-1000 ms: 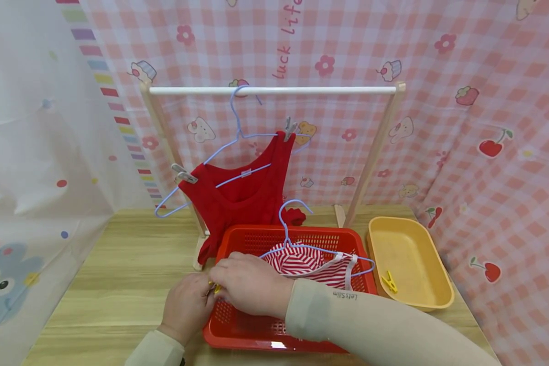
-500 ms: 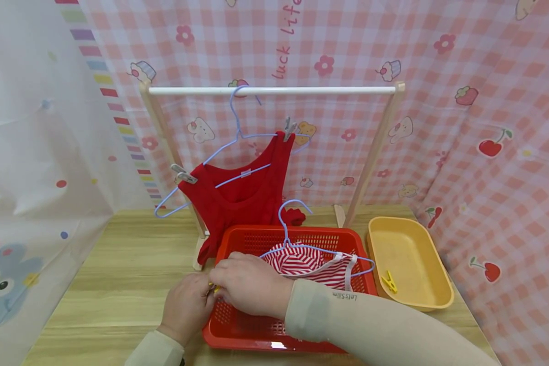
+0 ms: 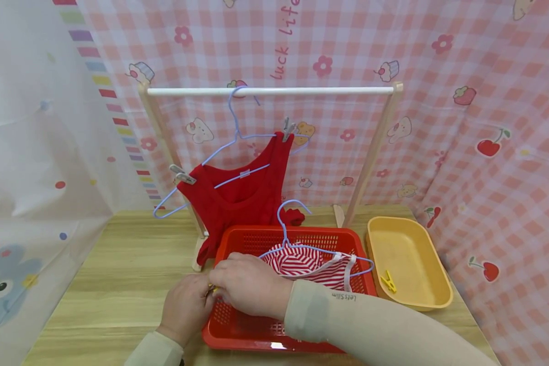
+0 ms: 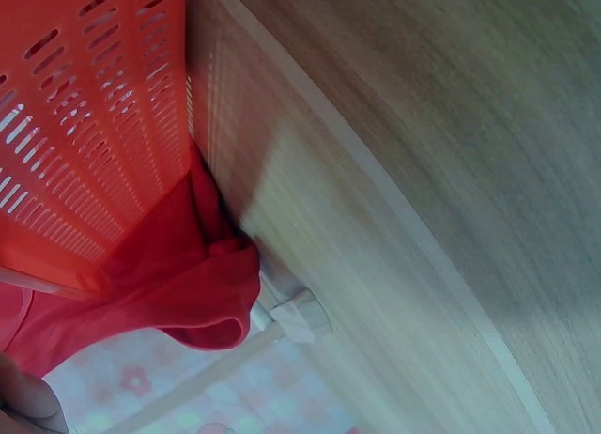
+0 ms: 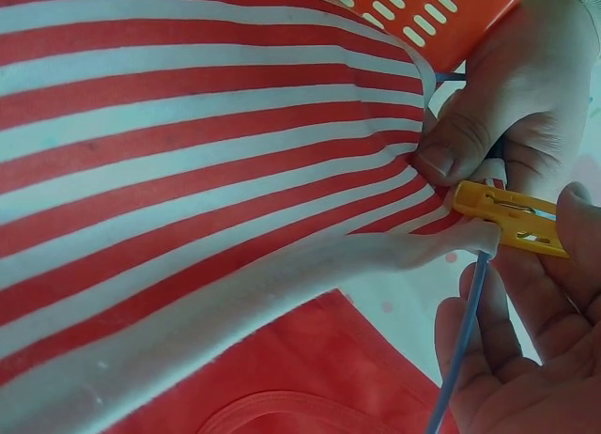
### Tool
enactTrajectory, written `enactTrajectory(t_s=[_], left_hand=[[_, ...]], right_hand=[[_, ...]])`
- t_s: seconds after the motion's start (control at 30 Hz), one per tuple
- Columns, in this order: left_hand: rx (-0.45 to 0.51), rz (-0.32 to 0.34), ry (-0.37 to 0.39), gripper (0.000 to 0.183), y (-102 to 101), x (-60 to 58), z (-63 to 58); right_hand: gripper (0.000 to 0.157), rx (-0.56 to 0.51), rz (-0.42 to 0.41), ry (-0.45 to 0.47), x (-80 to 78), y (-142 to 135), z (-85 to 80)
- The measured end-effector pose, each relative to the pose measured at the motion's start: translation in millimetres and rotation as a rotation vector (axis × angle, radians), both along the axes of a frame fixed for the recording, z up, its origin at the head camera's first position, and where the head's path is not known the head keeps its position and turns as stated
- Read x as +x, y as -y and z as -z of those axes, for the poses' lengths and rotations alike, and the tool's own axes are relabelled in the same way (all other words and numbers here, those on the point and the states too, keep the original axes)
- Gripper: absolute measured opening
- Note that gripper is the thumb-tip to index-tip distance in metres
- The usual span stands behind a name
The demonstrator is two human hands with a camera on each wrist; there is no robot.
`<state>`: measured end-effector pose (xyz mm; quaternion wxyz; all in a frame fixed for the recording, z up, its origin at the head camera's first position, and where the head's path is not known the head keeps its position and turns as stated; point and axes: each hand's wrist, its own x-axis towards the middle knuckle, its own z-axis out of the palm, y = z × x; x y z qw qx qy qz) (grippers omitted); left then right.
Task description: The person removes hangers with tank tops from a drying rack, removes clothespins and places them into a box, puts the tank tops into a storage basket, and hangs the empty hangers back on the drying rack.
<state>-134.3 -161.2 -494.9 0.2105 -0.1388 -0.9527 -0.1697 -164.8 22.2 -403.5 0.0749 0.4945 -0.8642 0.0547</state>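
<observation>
In the head view my left hand [image 3: 187, 307] and right hand [image 3: 251, 284] meet over the left rim of the red basket [image 3: 274, 343]. The right wrist view shows my right hand [image 5: 545, 321] pinching a yellow clothespin [image 5: 507, 218] between thumb and fingers. That clothespin lies at the white-trimmed corner of a red-and-white striped garment [image 5: 216, 152], beside the blue hanger [image 5: 460, 345]. My left hand [image 5: 540, 86] pinches the garment's edge there with its thumb. In the head view the striped garment [image 3: 297, 262] lies in the basket on its hanger, its left end hidden by my hands.
Behind the basket, a red tank top [image 3: 242, 198] hangs from a white rod [image 3: 274, 91], fastened to its hanger by grey clothespins [image 3: 183, 175]. At right stands a yellow tray [image 3: 412, 254] containing another yellow clothespin [image 3: 388, 282]. Wooden tabletop [image 3: 114, 274] extends at left.
Both hands stay almost in place. Slightly less of the yellow clothespin shows between them in the head view, and the whole scene has shifted a little left.
</observation>
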Motion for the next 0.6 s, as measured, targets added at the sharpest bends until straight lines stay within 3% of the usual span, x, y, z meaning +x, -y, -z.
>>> enactTrajectory(t_s=[0.6], left_hand=[[-0.003,-0.009,0.008,0.013,-0.9,0.8,-1.6]], right_hand=[[0.006,-0.010,0.000,-0.008,0.3,-1.5,-1.4]])
